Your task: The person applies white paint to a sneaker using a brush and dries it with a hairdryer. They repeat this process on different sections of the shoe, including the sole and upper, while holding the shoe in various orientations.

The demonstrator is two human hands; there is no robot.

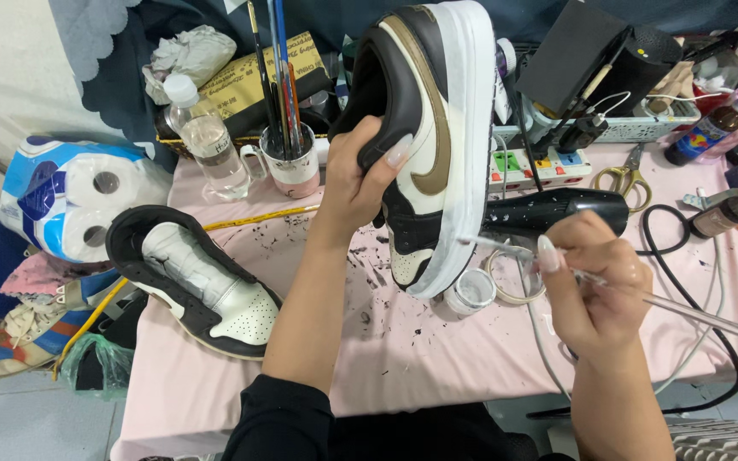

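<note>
Bright even indoor light, soft shadows, sharp focus, slight wide-angle edge distortion

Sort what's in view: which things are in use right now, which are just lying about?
In use:
- left hand holding the raised sneaker by its heel
- right hand holding a thin brush at the sneaker's white sole edge
- small open white paint pot, just under the sneaker

Lying about:
- second sneaker on the pink table
- water bottle
- mug of brushes
- hair dryer
- scissors
- toilet rolls

A left hand (354, 183) grips a black, white and gold sneaker (424, 137) upright at twelve o'clock, while a right hand (595, 286) at three o'clock holds a thin brush (642, 297) to its white sole, above a paint-spattered pink table (403, 341).
</note>
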